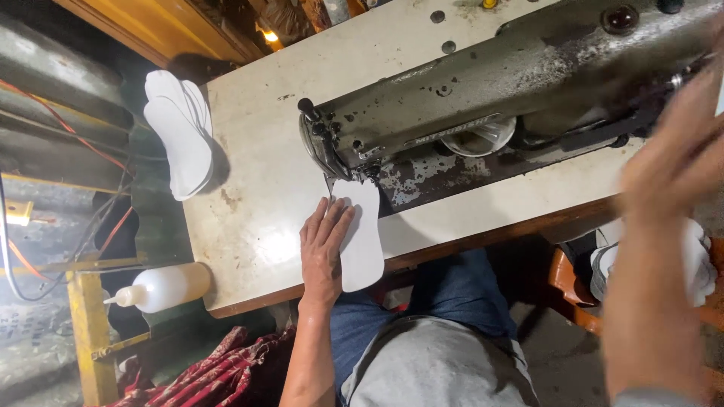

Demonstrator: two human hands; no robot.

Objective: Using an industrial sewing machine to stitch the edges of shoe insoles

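My left hand [324,245] lies flat, fingers apart, on the left edge of a white sole-shaped piece [362,237] that rests on the sewing table [256,211], its far end under the needle area [328,162] of a grey sewing machine [483,90]. My right hand [671,166] is blurred at the right, raised near the machine's wheel end; whether it holds or touches anything cannot be made out.
A stack of white sole-shaped pieces [179,128] overhangs the table's far left corner. A white squeeze bottle [162,288] sits on a yellow frame below the table's left edge. More white pieces [697,260] lie at the right. Red cloth [204,373] lies beside my knee.
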